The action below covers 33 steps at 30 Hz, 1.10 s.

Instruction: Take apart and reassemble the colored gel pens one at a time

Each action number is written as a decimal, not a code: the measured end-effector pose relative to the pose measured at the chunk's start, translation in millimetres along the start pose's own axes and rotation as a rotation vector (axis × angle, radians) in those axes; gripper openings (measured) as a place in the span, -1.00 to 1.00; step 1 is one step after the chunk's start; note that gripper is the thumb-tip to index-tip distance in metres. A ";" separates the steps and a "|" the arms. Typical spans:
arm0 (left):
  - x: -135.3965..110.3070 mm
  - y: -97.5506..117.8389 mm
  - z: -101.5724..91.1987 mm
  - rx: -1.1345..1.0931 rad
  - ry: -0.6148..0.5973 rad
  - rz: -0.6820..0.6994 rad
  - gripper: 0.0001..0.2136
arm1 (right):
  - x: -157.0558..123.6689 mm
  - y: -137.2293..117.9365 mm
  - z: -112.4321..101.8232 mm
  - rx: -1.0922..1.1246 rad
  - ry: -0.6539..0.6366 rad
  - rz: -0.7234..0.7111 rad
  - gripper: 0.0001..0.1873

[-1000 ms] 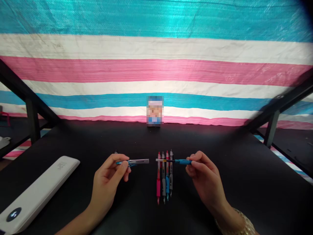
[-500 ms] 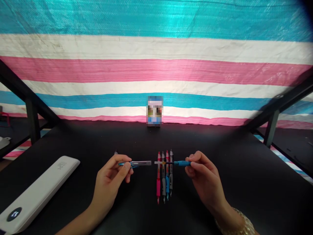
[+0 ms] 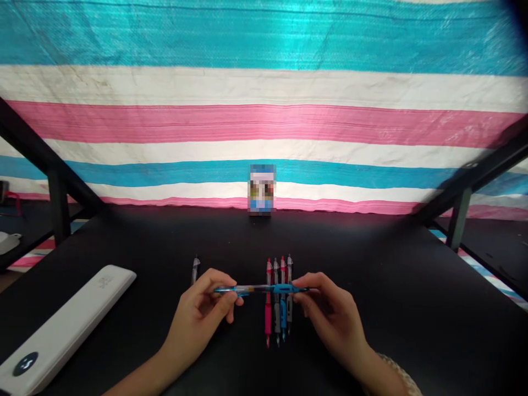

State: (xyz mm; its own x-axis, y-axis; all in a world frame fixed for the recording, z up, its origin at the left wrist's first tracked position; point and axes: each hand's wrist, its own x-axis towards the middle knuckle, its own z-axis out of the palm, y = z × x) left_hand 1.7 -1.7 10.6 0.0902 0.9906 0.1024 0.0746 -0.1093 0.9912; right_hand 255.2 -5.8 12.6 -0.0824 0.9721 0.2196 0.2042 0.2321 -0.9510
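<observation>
A blue pen [image 3: 259, 289] with a clear barrel is held level between my two hands, above the table. My left hand [image 3: 206, 305] pinches its blue clip end, on the left. With thumb and fingers, my right hand [image 3: 330, 305] grips the pen near its blue rubber grip and tip. The barrel and the grip section now meet in one line; whether they are screwed tight I cannot tell. Beneath the held pen several pens lie side by side, among them a pink pen [image 3: 268, 319] and a blue-grip pen [image 3: 282, 313]. Another clear pen [image 3: 195, 269] lies partly behind my left hand.
A white power bank [image 3: 78, 319] with a round display lies at the left on the black table [image 3: 371, 242]. A small pixelated box [image 3: 262, 190] stands at the back, before the striped sheet [image 3: 264, 124]. Black frame bars [image 3: 58, 203] rise at both sides.
My hands have come closer together and slightly lower. The blue grip section with its refill, apart from the barrel before, now has its refill inside and joins the barrel.
</observation>
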 end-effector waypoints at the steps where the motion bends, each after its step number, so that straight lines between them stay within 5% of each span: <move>1: -0.5 -1.5 -0.1 0.008 0.009 0.005 -0.92 | -0.4 0.5 -0.4 -0.074 -0.004 -0.042 -0.86; 6: -1.5 -2.1 -0.1 0.012 -0.027 0.043 -0.97 | 2.1 -1.7 -4.9 -0.233 -0.094 -0.146 -0.61; 9: 0.8 2.6 0.2 0.001 -0.005 0.025 -0.95 | 3.5 -2.0 -4.2 -0.225 -0.145 -0.162 -0.83; 12: 3.3 6.1 -0.8 0.005 0.037 -0.018 -0.92 | 3.6 0.7 -1.3 -0.229 -0.137 -0.149 -0.76; 15: 3.9 7.2 -2.3 -0.003 0.044 -0.047 -0.91 | 3.7 1.8 -0.8 -0.275 -0.105 -0.155 -0.94; 19: 3.8 8.4 -2.5 -0.023 0.028 -0.051 -0.90 | 4.7 0.4 -3.4 -0.316 -0.167 -0.215 -0.89; 24: 4.8 9.3 -1.6 -0.030 0.036 -0.041 -0.90 | 6.5 2.3 -2.0 -0.372 -0.087 -0.251 -0.87; 28: 4.1 8.3 -1.9 -0.040 0.032 -0.056 -0.90 | 6.4 2.3 -1.9 -0.397 -0.195 -0.345 -0.85; 33: 3.5 6.6 -3.3 -0.041 0.024 -0.054 -0.90 | 6.4 5.2 -1.8 -0.419 -0.121 -0.356 -0.86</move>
State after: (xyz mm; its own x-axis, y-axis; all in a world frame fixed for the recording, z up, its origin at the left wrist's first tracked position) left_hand -0.7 1.3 17.7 0.0629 0.9968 0.0499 0.0382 -0.0524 0.9979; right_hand 257.5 1.7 9.5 -0.3239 0.8260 0.4613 0.5111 0.5631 -0.6494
